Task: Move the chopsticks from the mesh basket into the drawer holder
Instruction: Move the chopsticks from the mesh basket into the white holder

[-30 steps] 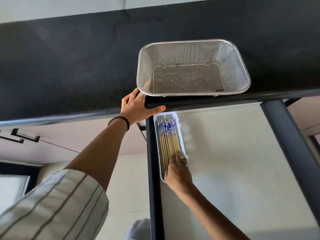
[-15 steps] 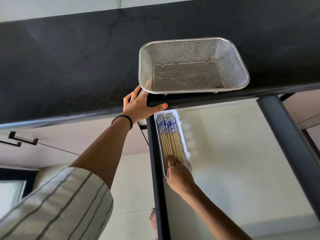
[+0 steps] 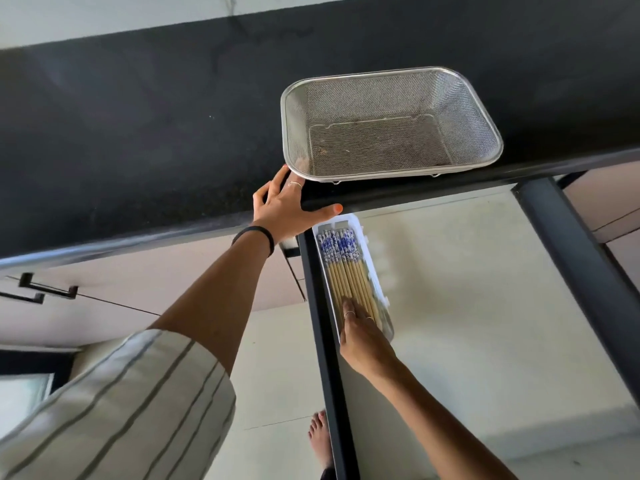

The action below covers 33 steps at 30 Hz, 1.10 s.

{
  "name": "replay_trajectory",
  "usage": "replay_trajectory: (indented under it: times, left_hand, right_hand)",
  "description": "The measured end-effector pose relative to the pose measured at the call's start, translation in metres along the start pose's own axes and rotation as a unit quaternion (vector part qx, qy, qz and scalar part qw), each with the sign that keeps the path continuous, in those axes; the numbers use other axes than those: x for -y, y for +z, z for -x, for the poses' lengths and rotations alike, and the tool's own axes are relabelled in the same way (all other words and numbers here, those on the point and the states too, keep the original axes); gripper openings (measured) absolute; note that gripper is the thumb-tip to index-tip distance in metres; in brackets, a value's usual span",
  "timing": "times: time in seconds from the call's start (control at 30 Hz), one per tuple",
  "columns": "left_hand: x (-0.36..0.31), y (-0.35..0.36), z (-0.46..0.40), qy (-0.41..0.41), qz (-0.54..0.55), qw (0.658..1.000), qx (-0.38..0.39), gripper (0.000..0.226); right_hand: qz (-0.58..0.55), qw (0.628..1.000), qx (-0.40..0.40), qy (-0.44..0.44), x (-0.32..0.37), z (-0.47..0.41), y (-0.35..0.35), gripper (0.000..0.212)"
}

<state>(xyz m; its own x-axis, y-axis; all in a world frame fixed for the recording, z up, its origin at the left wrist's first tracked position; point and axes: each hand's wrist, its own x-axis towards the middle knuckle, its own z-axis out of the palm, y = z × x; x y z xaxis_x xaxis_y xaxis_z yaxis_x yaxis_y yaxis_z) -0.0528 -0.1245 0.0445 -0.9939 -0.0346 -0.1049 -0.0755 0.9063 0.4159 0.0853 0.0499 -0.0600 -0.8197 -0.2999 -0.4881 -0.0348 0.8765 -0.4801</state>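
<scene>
- Since a second ago, barely shifted: right hand [image 3: 360, 332] flat on bamboo chopsticks with blue-patterned tops [image 3: 344, 268], fingers [image 3: 348, 306] released, levelling them in white plastic drawer holder [image 3: 370, 259]
- Left hand [image 3: 289, 209] spread, bracing on black desk [image 3: 138, 133]
- Steel mesh basket [image 3: 391, 124] empty

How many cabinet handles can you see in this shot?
2. Both black handles sit at the far left below the countertop: one on the upper cabinet front, the other just below and left of it, cut by the frame edge. More may lie outside the view.
</scene>
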Motion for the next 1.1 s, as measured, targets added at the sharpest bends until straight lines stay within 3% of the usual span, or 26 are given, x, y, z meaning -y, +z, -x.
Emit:
replay_trajectory:
  times: [0.2,0.6,0.77,1.1]
  left_hand:
    - [0.003,0.004,-0.003,0.008,-0.014,1.000,-0.005,0.097]
    - [0.002,0.002,-0.001,0.015,-0.013,1.000,-0.002,0.096]
    - [0.001,0.002,-0.001,0.018,-0.015,1.000,-0.002,0.096]
    - [0.000,0.002,0.000,0.018,-0.014,1.000,-0.014,0.095]
  right_hand:
    - [-0.016,0.999,-0.026,-0.009,0.001,-0.006,0.000,0.065]
    - [0.056,0.996,-0.033,-0.062,-0.008,-0.006,0.002,0.061]
    - [0.077,0.992,-0.071,-0.066,-0.007,-0.010,0.000,0.062]
    - [0.138,0.981,-0.030,-0.134,-0.015,-0.010,-0.004,0.059]
